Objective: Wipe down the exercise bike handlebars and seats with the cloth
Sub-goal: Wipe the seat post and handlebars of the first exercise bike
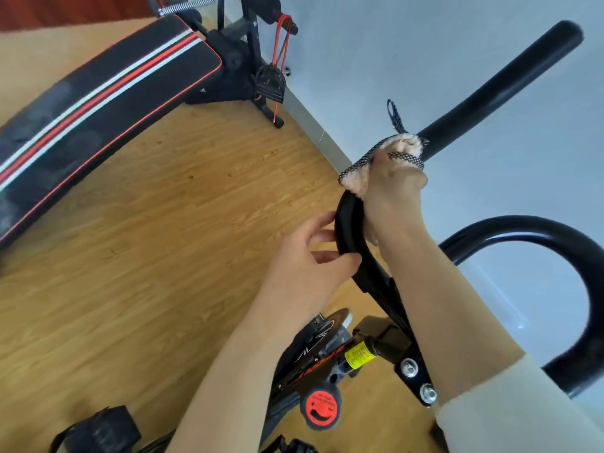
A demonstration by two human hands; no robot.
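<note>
The exercise bike's black handlebar [496, 83] rises from the centre toward the upper right. My right hand [397, 188] grips it at mid-length, with a cream fleecy cloth [403, 145] with black-and-white edging wrapped between palm and bar. A corner of the cloth [356, 168] sticks out to the left. My left hand [310, 259] holds the curved lower bend of the same bar [346, 230], thumb and fingers pinching it. The other handlebar loop [581, 263] curves at the right. The seat is out of view.
A black sit-up bench [98, 103] with red and white stripes lies across the wooden floor [163, 256] at upper left, with red resistance bands [281, 50] on its frame. A pale wall [425, 44] stands behind the bike. A red knob [320, 410] and a pedal [98, 429] sit below.
</note>
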